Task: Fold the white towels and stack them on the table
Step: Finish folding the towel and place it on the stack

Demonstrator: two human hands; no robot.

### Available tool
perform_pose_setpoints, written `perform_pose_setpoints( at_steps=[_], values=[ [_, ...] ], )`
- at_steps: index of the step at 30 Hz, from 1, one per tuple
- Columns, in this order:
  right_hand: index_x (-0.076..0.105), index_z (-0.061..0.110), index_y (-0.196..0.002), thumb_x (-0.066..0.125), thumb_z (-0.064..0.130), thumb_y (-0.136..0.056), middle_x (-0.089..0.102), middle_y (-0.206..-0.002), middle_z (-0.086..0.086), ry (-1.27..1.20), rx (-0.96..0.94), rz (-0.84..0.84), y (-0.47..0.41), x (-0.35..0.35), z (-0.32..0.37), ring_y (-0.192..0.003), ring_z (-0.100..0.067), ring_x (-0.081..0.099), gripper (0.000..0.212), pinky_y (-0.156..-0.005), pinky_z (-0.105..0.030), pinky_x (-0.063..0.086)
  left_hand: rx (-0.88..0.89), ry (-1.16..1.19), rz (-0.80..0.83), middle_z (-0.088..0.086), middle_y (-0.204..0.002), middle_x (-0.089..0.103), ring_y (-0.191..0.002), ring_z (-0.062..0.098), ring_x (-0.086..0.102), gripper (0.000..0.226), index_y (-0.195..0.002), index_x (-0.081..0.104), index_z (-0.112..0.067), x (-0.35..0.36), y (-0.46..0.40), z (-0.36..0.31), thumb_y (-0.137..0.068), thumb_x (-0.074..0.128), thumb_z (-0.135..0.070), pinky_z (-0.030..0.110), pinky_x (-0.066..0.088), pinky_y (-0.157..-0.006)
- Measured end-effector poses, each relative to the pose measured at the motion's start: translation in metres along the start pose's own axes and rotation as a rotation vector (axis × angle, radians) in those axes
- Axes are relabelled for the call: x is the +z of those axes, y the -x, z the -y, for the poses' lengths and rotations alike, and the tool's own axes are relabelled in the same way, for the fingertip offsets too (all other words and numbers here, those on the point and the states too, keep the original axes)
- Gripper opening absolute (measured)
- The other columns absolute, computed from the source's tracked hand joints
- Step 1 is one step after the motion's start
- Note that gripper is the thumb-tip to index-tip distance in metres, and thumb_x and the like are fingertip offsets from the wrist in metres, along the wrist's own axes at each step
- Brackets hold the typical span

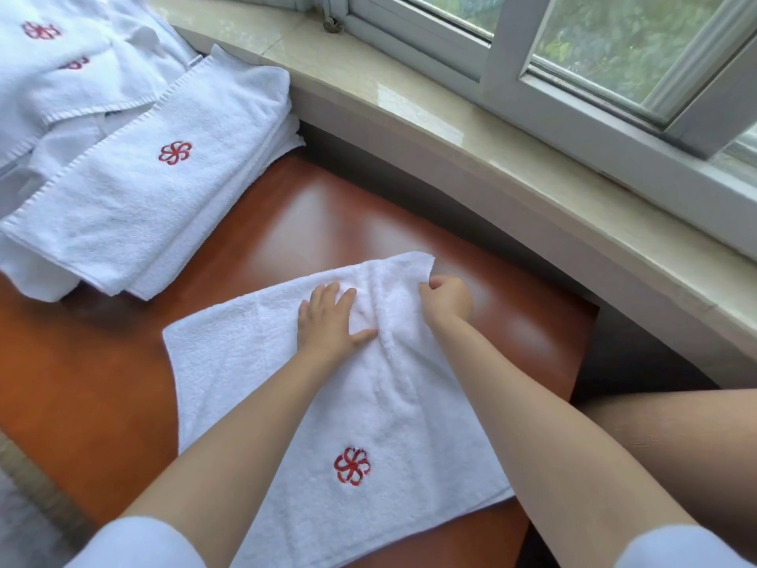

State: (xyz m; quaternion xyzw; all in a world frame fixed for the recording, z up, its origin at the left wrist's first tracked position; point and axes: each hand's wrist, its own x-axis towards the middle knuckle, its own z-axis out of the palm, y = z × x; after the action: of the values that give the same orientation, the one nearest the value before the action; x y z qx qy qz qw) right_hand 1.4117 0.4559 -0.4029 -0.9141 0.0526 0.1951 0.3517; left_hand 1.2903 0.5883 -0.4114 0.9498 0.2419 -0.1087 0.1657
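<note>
A white towel (254, 362) with a red flower emblem lies spread on the reddish-brown table (82, 395) in front of me. My left hand (327, 317) presses flat on its upper middle, fingers straight. My right hand (446, 299) grips the towel's far right edge with curled fingers, and the cloth bunches into ridges between the two hands. At the upper left a stack of folded white towels (155, 190) with the same emblem rests on the table.
More loose white towels (61, 63) are heaped behind the stack at the far left. A stone window sill (512, 157) and window frame (508, 55) curve along the right. A dark gap separates table and sill. My bare leg (672, 440) is at lower right.
</note>
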Motion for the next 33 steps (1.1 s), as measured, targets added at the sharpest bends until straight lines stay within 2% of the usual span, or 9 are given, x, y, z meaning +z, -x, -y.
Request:
perform_pose_setpoints(
  at_steps=[5, 9, 12, 14, 18, 23, 27, 30, 33],
  values=[
    [0.067, 0.011, -0.102, 0.046, 0.019, -0.098, 0.066, -0.092, -0.001, -0.252, -0.06, -0.241, 0.0, -0.011, 0.014, -0.092, -0.023, 0.061, 0.023, -0.071, -0.025, 0.039, 0.023, -0.034, 0.152, -0.001, -0.162, -0.011, -0.148, 0.018, -0.017, 0.1, -0.155, 0.004, -0.031, 0.001, 0.003, 0.009, -0.078, 0.053, -0.074, 0.052, -0.007, -0.118],
    [0.047, 0.012, -0.136, 0.04, 0.007, -0.098, 0.041, -0.141, -0.002, -0.403, -0.202, -0.227, 0.007, -0.001, 0.018, -0.123, -0.016, 0.048, 0.039, -0.102, -0.022, 0.035, 0.01, -0.094, 0.133, -0.002, -0.16, -0.022, -0.146, 0.02, -0.024, 0.1, -0.154, -0.003, -0.035, 0.008, 0.004, 0.011, -0.077, 0.042, -0.082, 0.056, -0.013, -0.114],
    [0.04, 0.013, -0.144, 0.045, 0.009, -0.096, 0.028, -0.153, -0.008, -0.047, -0.387, -0.244, 0.029, 0.022, -0.01, -0.14, -0.022, 0.03, 0.048, -0.114, -0.03, 0.021, 0.016, -0.116, 0.125, -0.003, -0.158, -0.027, -0.144, 0.02, -0.028, 0.094, -0.152, -0.01, -0.037, 0.016, 0.005, 0.012, -0.08, 0.029, -0.083, 0.057, -0.017, -0.111],
    [0.027, 0.021, -0.152, 0.038, 0.022, -0.101, 0.014, -0.162, -0.004, 0.327, -0.516, -0.073, 0.036, 0.033, -0.036, -0.148, -0.019, 0.011, 0.052, -0.119, -0.034, 0.005, 0.023, -0.116, 0.097, -0.004, -0.159, -0.024, -0.146, 0.018, -0.025, 0.08, -0.152, -0.008, -0.038, 0.019, 0.004, 0.015, -0.088, 0.023, -0.075, 0.056, -0.015, -0.113],
    [0.011, 0.027, -0.155, 0.027, 0.033, -0.103, -0.005, -0.164, 0.0, 0.533, -0.559, 0.05, 0.027, 0.032, -0.055, -0.15, -0.014, -0.007, 0.054, -0.118, -0.033, -0.012, -0.053, -0.163, -0.022, -0.002, -0.163, -0.008, -0.149, 0.017, -0.008, 0.055, -0.155, 0.008, -0.033, 0.014, 0.008, 0.027, -0.102, 0.017, -0.047, 0.054, -0.002, -0.118],
    [0.022, 0.023, -0.154, 0.03, 0.032, -0.104, 0.011, -0.163, -0.004, 0.615, -0.59, -0.018, 0.023, 0.014, -0.06, -0.149, -0.018, 0.01, 0.052, -0.118, -0.034, 0.003, -0.136, -0.163, 0.034, -0.003, -0.162, -0.016, -0.148, 0.019, -0.016, 0.058, -0.153, -0.003, -0.038, 0.017, 0.032, 0.051, -0.099, 0.011, -0.056, 0.059, -0.005, -0.115],
    [0.048, 0.013, -0.135, 0.039, 0.007, -0.093, 0.051, -0.135, -0.006, 0.237, -0.275, -0.278, 0.044, 0.002, -0.056, -0.12, -0.027, 0.046, 0.043, -0.097, -0.037, 0.034, -0.111, -0.178, -0.047, 0.007, -0.163, -0.003, -0.15, 0.026, -0.004, 0.056, -0.155, 0.013, -0.029, 0.013, 0.046, 0.035, -0.103, 0.028, -0.042, 0.058, 0.003, -0.116],
    [0.051, 0.014, -0.132, 0.034, -0.004, -0.084, 0.051, -0.135, -0.002, -0.039, -0.14, -0.211, 0.066, -0.009, -0.067, -0.12, -0.025, 0.049, 0.055, -0.097, -0.034, 0.039, 0.15, -0.143, -0.309, 0.02, -0.141, 0.05, -0.129, 0.037, 0.048, 0.056, -0.135, 0.055, -0.009, 0.018, 0.072, 0.012, -0.082, 0.072, -0.016, 0.063, 0.033, -0.105],
    [0.049, 0.021, -0.132, 0.04, 0.002, -0.085, 0.047, -0.135, 0.006, -0.094, -0.168, -0.118, 0.083, -0.027, -0.086, -0.116, -0.018, 0.051, 0.051, -0.084, -0.027, 0.037, 0.243, -0.12, -0.216, 0.006, -0.139, 0.052, -0.131, 0.025, 0.046, 0.047, -0.136, 0.052, -0.015, 0.028, 0.097, -0.007, -0.09, 0.06, -0.02, 0.053, 0.028, -0.112]
  ],
)
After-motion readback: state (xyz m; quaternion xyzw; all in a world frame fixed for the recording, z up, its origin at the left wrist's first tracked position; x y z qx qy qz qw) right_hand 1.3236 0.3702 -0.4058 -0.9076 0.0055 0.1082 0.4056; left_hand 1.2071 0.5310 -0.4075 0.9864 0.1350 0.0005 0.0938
